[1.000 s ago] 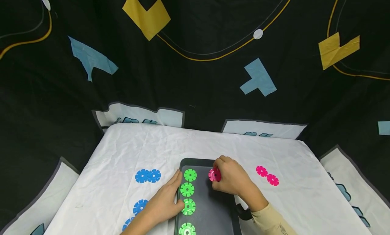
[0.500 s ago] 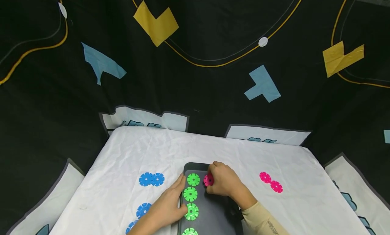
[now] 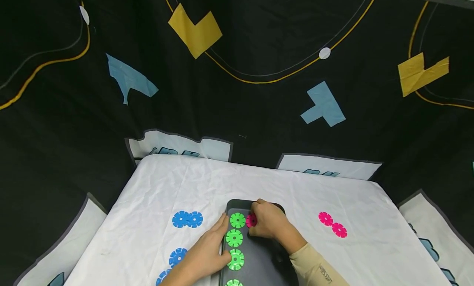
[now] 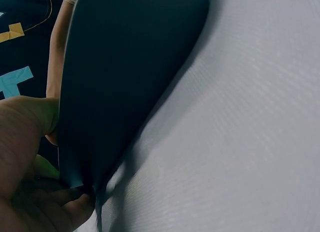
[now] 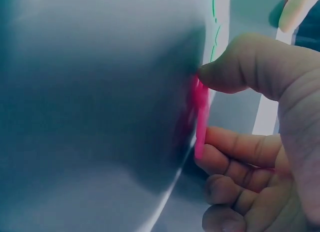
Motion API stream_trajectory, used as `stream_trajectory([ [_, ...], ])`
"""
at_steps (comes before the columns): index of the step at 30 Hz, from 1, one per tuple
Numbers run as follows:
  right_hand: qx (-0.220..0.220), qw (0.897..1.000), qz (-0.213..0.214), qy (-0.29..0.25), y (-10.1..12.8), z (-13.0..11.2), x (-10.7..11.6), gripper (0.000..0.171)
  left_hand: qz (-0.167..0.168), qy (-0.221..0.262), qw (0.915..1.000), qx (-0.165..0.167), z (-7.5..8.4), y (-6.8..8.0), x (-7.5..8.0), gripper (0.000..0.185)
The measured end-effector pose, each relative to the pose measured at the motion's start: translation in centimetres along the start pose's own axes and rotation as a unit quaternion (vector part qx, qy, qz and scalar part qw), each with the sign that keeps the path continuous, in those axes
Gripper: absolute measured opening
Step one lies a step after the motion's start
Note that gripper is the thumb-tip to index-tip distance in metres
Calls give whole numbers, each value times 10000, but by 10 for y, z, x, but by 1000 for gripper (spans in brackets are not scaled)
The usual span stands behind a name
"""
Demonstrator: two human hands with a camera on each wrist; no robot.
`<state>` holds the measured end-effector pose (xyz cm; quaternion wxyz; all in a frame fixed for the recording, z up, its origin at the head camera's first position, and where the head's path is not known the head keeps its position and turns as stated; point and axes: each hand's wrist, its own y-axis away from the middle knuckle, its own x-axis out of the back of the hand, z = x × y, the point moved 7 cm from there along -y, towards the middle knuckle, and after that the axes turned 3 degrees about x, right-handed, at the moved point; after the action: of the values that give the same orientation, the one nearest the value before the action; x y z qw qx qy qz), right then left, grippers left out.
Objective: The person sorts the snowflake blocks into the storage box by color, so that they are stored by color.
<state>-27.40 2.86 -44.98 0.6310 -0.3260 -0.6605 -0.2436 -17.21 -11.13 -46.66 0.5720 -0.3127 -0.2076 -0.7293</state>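
A dark grey tray lies on the white cloth. My left hand grips its left side, thumb over the rim and fingers along the outer wall; the left wrist view shows the tray's dark side close up. Along the tray's left side runs a column of several green notched discs. Near the far end, my right hand pinches a pink notched disc right beside the farthest green one. In the right wrist view, thumb and fingertips hold this pink disc by its edge, close over the tray floor.
Blue notched discs lie on the cloth left of the tray, more of them partly behind the left forearm. Two pink discs lie to the right. A black curtain hangs behind the table.
My right hand has moved the pink disc left, up to the farthest green disc. My left hand stays on the tray's side. The head view has shifted slightly.
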Motion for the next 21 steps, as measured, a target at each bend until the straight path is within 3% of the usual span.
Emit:
stream_trajectory([
  [14,-93,9997,-164,-136,3,1,-4,32,100,-63,9999,-61,3,0,0,86],
  [21,-57,9998,-116,-175,10,4,-2,38,167,-49,9998,-94,1,-1,1,86],
])
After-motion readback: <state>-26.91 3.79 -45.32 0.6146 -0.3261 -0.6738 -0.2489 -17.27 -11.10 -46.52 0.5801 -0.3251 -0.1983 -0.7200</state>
